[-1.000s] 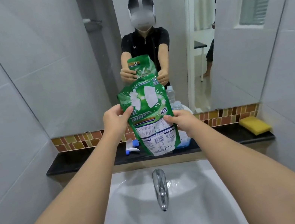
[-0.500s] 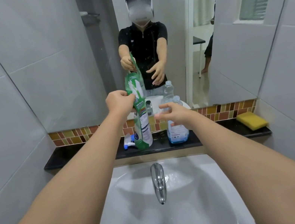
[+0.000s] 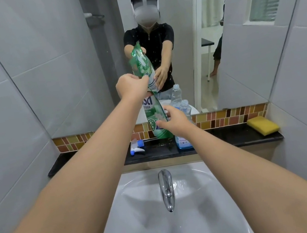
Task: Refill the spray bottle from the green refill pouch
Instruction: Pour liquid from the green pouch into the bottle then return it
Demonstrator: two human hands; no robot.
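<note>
My left hand (image 3: pixel 132 85) grips the top of the green refill pouch (image 3: pixel 153 116), which hangs upright with its base just above the black ledge (image 3: pixel 86 159). At the pouch's lower part is my right hand (image 3: pixel 174 121), thumb on the front and fingers curving round the right side. Directly behind that hand stands the clear spray bottle (image 3: pixel 185 141), uncapped, with blue liquid low in it. Its white and blue spray head (image 3: pixel 136 147) lies on the ledge to the pouch's left. The mirror repeats the pouch and both hands.
A yellow sponge (image 3: pixel 262 124) lies at the ledge's right end. Below the ledge is the white basin (image 3: pixel 136 211) with a chrome tap (image 3: pixel 166 188). Tiled walls close in on both sides. The mirror shows part of another person in a doorway.
My right hand let go of the pouch, hovered open near the bottle, then came back to the pouch's lower part. My left hand turned the pouch edge-on and lowered it toward the ledge.
</note>
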